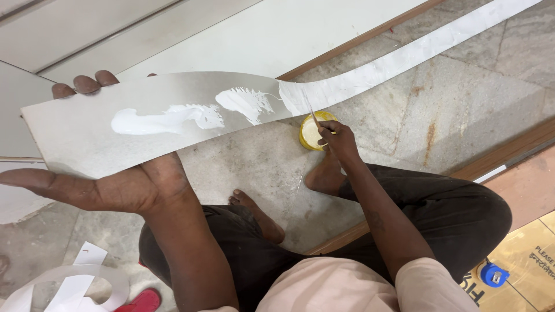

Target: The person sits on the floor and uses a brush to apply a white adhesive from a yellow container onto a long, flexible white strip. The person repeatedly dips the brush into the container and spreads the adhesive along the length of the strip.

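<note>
A person squats on the stone floor [370, 121], seen from above. The left hand [110, 185] is spread flat, palm up, under a long grey strip [173, 118]. The fingertips curl over the far edge of the strip. The strip lies across this hand and runs away to the upper right, past a wooden floor trim [358, 43].

On the strip, just above the left hand, sit two smears of white glue [191, 115]. They look wet and only partly spread.

The right hand [340, 138] is on the other side of the strip from the left hand, lower down near the floor. It pinches a thin stick [312, 115] between its fingers. The stick tip pokes up to the edge of the strip. Right under this hand is a small yellow tub [311, 132] standing on the floor, touching the hand or very close to it. A bare foot [324, 173] is just beside the tub.

The step in hand looks like taking glue from the tub with the stick. The next move would call for lifting the stick to the strip and spreading the white blobs thin, while the left hand keeps the strip level.

Far from the strip, at the bottom right, lies a blue tape measure [492, 274] on brown card.
</note>
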